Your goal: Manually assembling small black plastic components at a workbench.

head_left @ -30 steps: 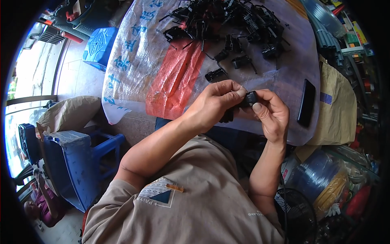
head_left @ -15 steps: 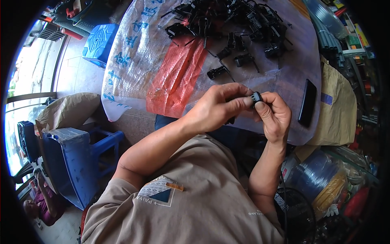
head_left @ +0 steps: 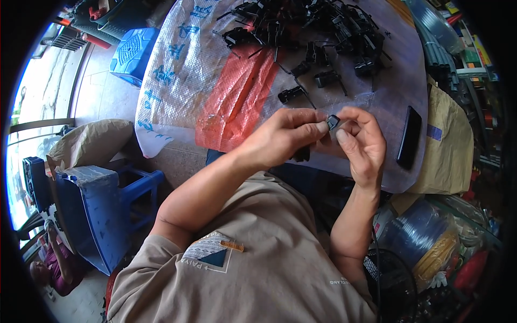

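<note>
My left hand (head_left: 288,132) pinches a small black plastic fitting (head_left: 333,121) between thumb and fingertips, above the near edge of the sheet-covered table. Another dark part (head_left: 302,154) shows below that hand, partly hidden by it. Close to the fitting's right side is my right hand (head_left: 363,142), its thumb and curled forefinger apart and nothing visible between them; the forefinger's tip is slightly blurred. Beyond my hands lie a few loose black plastic parts with thin stems (head_left: 291,95). A large heap of similar black parts (head_left: 274,35) fills the far side of the table.
White woven plastic sheeting (head_left: 172,97) with a red band (head_left: 231,102) covers the table. A black phone (head_left: 409,137) lies at its right, beside brown paper (head_left: 449,151). Blue stools (head_left: 132,56) and a blue bin (head_left: 99,215) stand left. Another person (head_left: 62,264) is at lower left.
My right thumb and forefinger have come off the black fitting and moved apart. The left hand still grips it, slightly lower and farther left, with the fitting turned.
</note>
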The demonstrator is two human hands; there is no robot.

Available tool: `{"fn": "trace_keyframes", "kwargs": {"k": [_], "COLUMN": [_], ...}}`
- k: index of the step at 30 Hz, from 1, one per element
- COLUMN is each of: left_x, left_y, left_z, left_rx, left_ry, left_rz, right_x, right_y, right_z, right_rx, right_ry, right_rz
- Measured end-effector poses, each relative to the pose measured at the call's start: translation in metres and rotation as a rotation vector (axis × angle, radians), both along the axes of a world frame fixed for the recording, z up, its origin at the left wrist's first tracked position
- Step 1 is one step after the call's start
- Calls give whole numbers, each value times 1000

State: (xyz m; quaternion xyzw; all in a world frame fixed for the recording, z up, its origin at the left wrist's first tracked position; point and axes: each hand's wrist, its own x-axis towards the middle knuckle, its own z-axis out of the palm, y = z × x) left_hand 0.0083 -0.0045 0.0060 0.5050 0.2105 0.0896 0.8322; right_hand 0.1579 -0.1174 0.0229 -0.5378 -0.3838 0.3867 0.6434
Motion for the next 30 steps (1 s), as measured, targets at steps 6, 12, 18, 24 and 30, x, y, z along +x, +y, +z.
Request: {"fn": "trace_keyframes", "kwargs": {"k": [6,12,18,24,30], "left_x": [-3,-11,-14,-22,-31], "left_y": [5,2,-14,-12,30], "left_z": [-13,-6,-11,-10,-20], "left_rx": [-515,-353,325,87,-519], "left_ry": [-221,-155,-106,-136,-254], "left_rz": [-104,108,447,545,628], "right_x": [7,8,-28,-50,-42], "right_y": [-2,1,19,31,52], "right_z": [-7,-20,-34,-31,-22], "right_rx": [28,27,53,31,-115], "right_ry": [-201,-79,-163,-24,-787], "right_rz": [126,64,-108,-59,-48]}}
